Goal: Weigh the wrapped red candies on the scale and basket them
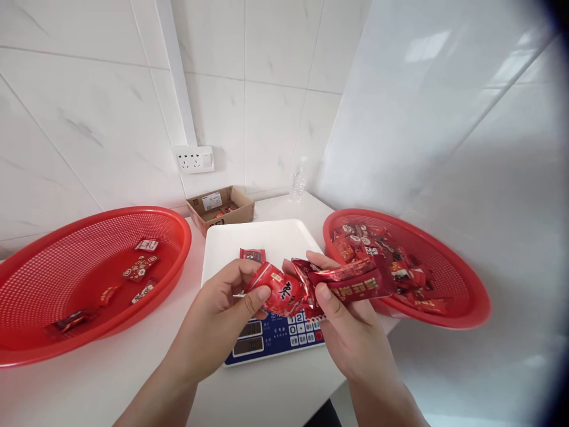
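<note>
Between thumb and fingers, my left hand point(226, 311) pinches a bright red snack packet point(282, 290) with a black character on it. My right hand point(351, 332) is closed round several dark red snack packets point(355, 283), which touch the bright red one. Both hands are above a white digital scale point(284, 234), partly covering its blue keypad panel point(280, 341). One small red packet point(252, 255) lies on the scale's plate, just beyond my left fingers.
A red plastic basket point(178, 237) on the left holds several packets. Another red basket point(478, 305) on the right holds a heap of them. Behind the scale stand a cardboard box point(243, 207) and a clear plastic bottle point(297, 182), near the tiled wall with a socket point(194, 159).
</note>
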### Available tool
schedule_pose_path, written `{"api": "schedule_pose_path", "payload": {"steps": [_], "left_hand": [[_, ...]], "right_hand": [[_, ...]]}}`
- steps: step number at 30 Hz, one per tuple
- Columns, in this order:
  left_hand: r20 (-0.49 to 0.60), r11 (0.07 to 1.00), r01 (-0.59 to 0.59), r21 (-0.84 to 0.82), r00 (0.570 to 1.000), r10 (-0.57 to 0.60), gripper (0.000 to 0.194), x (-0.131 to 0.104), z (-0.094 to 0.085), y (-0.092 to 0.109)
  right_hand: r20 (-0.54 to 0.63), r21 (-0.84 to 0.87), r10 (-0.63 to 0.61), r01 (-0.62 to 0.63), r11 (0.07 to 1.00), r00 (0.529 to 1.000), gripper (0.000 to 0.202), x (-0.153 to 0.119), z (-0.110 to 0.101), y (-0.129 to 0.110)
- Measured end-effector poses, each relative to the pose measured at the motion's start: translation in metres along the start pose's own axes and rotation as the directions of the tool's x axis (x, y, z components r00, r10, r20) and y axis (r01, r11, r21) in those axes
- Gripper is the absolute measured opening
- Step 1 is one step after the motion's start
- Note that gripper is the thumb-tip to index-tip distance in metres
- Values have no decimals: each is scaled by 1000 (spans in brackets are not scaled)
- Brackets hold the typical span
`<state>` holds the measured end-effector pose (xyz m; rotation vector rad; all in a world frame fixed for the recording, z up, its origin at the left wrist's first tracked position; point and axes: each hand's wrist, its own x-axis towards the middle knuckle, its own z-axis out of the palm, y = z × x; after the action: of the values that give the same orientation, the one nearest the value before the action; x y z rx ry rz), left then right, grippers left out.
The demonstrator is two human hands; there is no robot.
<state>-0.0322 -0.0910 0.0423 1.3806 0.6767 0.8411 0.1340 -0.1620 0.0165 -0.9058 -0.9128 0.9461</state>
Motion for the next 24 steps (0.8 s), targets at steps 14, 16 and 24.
{"api": "schedule_pose_path", "payload": {"steps": [14, 16, 24], "left_hand": [[-201, 896, -83, -436, 980, -7, 11, 4, -8, 5], [-177, 895, -55, -444, 984, -28, 13, 2, -5, 4], [129, 998, 2, -63, 992, 7, 23, -5, 15, 2]], "right_hand": [[76, 128, -79, 69, 989, 994, 35, -3, 7, -4], [95, 103, -92, 83, 991, 991, 30, -3, 8, -4], [187, 112, -35, 14, 994, 982, 28, -4, 13, 0]]}}
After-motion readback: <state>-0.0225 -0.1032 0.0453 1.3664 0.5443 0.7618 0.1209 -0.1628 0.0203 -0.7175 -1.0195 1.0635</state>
